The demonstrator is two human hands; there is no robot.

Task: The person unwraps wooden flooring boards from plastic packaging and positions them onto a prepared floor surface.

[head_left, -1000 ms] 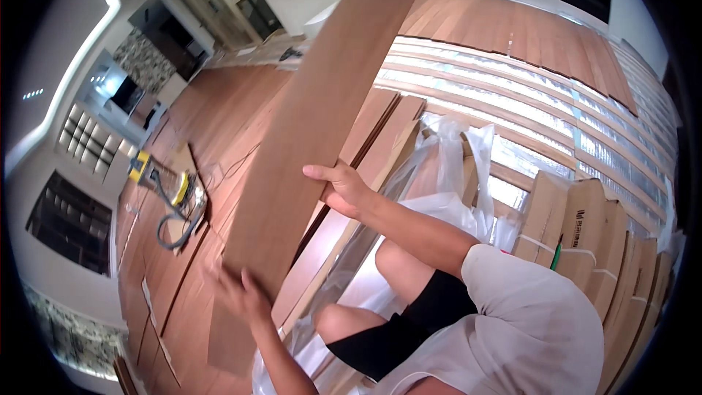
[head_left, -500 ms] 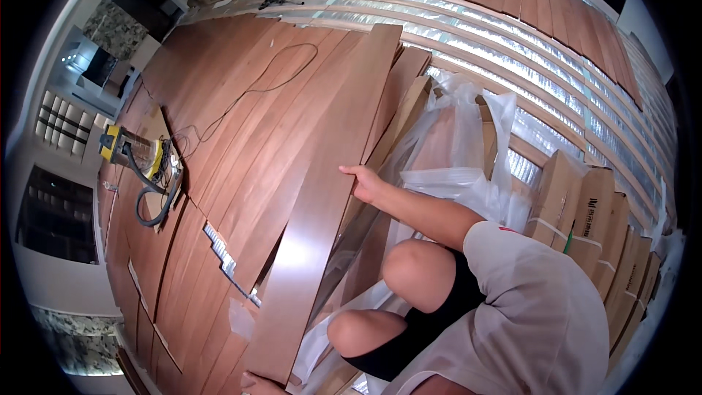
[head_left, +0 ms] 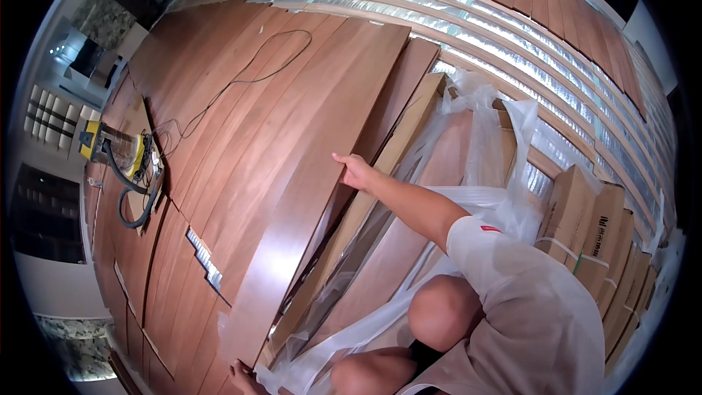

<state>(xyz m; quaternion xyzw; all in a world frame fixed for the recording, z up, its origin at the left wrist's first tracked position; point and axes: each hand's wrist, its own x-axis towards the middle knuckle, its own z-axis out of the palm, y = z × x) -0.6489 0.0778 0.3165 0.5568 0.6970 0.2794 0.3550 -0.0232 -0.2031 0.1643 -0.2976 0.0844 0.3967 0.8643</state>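
Note:
A long reddish-brown floorboard (head_left: 311, 197) slants across the middle, its surface catching a bright glare. My right hand (head_left: 354, 171) grips its near long edge around mid-length, with the thumb on top and the other fingers hidden. Down at the board's lower end, my left hand (head_left: 246, 377) holds the corner, partly cut off by the picture's bottom. Another board (head_left: 409, 73) lies beneath and beside it. Close to my knees is an opened cardboard carton (head_left: 395, 146) with clear plastic wrap (head_left: 475, 201) over more boards.
Laid boards (head_left: 212, 102) cover the floor leftward, with a gap (head_left: 203, 257) showing foil. A yellow vacuum cleaner (head_left: 117, 148) and a looping cord (head_left: 241, 81) stand on them. Beyond are wooden battens over silver foil (head_left: 468, 22). Strapped cartons (head_left: 592, 234) line the right.
The floorboard has shifted left and lies lower against the laid boards, held by both hands. More of the carton and wrapped boards now shows. My view and knees have moved slightly.

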